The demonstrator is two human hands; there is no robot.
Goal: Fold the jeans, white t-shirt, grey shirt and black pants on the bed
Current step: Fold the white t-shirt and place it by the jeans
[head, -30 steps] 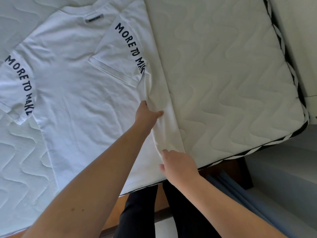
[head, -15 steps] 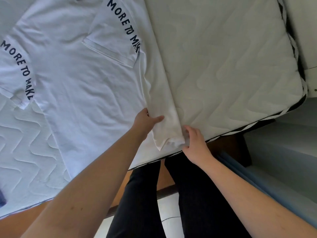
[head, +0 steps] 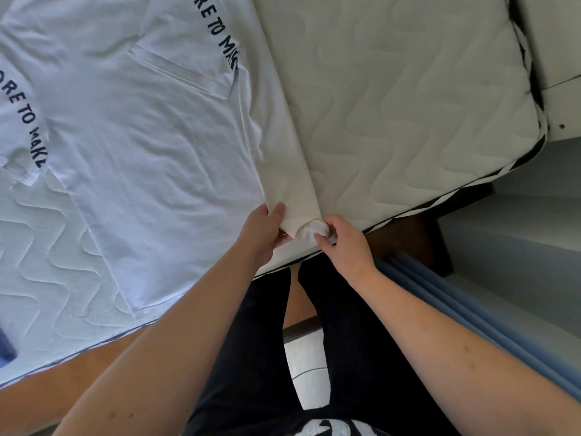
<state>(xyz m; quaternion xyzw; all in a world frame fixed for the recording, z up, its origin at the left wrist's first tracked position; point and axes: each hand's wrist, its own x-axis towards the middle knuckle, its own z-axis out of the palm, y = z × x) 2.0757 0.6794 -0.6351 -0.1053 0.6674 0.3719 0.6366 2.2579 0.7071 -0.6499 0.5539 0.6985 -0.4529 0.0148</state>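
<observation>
Hands [head: 264, 231] [head: 342, 243] pinching t-shirt [head: 141, 121] hem — mattress [head: 408, 105] edge

t-shirt [head: 151, 127]: soft matt white cloth, lightly creased, dark printed lettering
mattress [head: 408, 99]: matt quilted fabric, wavy stitched pattern
bed frame [head: 405, 234]: brown wood, smooth
legwear [head: 349, 335]: matt black cloth

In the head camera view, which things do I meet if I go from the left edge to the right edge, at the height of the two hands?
Quilted mattress → white t-shirt → left hand → bunched t-shirt corner → right hand → dark bed frame → grey floor.
</observation>
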